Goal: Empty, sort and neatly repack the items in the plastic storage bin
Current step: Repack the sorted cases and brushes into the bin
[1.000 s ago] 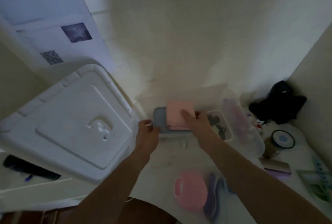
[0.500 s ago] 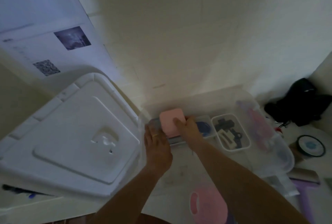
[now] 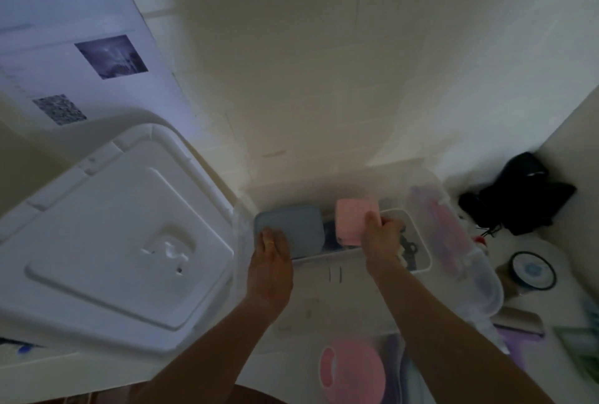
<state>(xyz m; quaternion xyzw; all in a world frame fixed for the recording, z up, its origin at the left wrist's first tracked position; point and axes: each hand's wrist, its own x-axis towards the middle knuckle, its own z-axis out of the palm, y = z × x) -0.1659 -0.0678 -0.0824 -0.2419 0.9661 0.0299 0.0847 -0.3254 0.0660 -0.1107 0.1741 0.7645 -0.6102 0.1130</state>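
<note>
Pink round container (image 3: 351,371), near, outside the clear plastic bin (image 3: 327,290) (unpacked, apparently). Left hand (image 3: 270,261): fingers flat on grey-blue box (image 3: 290,228), gripping nothing. Right hand (image 3: 379,236): fingers closed on pink box (image 3: 355,220), far row. White lid (image 3: 107,238) left. Repacking partway.

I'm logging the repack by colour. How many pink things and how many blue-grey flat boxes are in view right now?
Pink: 2, the pad held by the right hand and the round case near the bottom edge.
Blue-grey: 1, the box under the left hand.
Total: 3
</note>
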